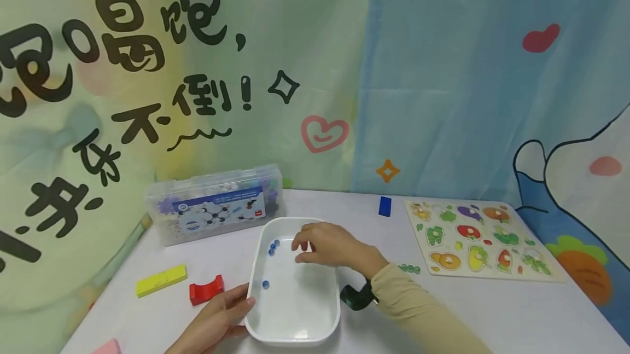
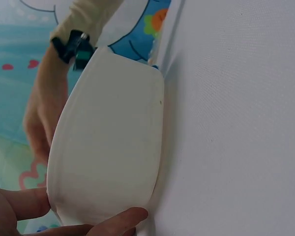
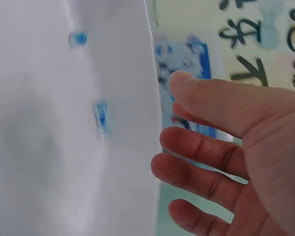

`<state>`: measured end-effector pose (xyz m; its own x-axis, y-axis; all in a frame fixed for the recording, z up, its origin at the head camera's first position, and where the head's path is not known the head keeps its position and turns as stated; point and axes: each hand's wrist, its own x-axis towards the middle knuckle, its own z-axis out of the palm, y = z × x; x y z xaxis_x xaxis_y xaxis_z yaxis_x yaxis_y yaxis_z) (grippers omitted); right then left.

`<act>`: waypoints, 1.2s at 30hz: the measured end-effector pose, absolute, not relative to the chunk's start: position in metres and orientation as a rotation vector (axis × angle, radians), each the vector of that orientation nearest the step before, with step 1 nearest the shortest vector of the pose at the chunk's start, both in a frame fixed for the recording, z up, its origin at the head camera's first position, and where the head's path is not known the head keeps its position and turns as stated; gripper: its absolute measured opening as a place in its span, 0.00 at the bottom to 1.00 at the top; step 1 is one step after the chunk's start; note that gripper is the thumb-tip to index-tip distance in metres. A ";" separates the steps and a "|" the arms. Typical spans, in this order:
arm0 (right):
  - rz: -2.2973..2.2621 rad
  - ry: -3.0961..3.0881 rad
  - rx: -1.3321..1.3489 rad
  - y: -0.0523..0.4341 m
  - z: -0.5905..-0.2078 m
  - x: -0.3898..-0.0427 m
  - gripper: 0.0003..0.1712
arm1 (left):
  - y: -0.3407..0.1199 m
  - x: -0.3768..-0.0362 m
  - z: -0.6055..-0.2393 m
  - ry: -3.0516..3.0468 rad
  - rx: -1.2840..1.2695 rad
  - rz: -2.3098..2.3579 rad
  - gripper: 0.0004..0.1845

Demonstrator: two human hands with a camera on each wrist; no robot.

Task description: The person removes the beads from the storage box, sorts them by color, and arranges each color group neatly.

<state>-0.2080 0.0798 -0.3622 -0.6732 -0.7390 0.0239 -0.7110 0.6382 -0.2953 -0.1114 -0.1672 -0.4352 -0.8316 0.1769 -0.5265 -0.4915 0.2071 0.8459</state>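
Overhead, the head view shows a white counter (image 1: 492,310) against a cartoon-printed backdrop. A white plastic tray (image 1: 293,328) with rounded corners sits near the counter's front edge, slightly left of its middle. The left hand (image 1: 216,318) grips the tray's front left corner, thumb lying along the rim. The right hand (image 1: 327,244) hovers over the tray's far end, fingers loosely curled and holding nothing visible. A few small blue beads (image 1: 272,246) lie inside near the far left wall, with one more (image 1: 266,284) by the left wall. Green beads (image 1: 409,268) lie on the counter right of the tray. A fruit puzzle board (image 1: 479,240) lies toward the right edge, a clear storage box (image 1: 216,203) at the back left, and a yellow block (image 1: 161,280) and red arch block (image 1: 206,290) front left.

Next, the left wrist view shows the tray's outer wall (image 2: 108,147) resting on the counter, fingers and thumb (image 2: 120,221) curled around its corner.

Lastly, the right wrist view shows the right hand's fingers (image 3: 201,167) spread and relaxed beside the tray's rim, empty, with two blurred blue beads (image 3: 101,117) inside.

The tray looks light, stiff and smooth, so it likely slides easily; the rim is the best hold. The beads look tiny, hard and prone to rolling.
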 end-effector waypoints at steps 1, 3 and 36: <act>-0.414 2.731 -1.236 0.070 -0.364 -0.209 0.12 | -0.167 -0.112 -0.436 1.966 -0.281 1.677 0.44; -0.366 2.703 -1.234 0.051 -0.369 -0.210 0.12 | -0.167 -0.112 -0.437 1.965 -0.254 1.690 0.43; -0.374 2.727 -1.243 0.061 -0.371 -0.208 0.07 | -0.170 -0.112 -0.437 1.935 -0.203 1.703 0.42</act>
<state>-0.2079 0.0613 -0.3711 -0.6552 -0.7554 -0.0078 -0.7254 0.6320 -0.2726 -0.1116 -0.1698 -0.4372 -0.8382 0.2390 -0.4903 -0.4560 0.1861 0.8703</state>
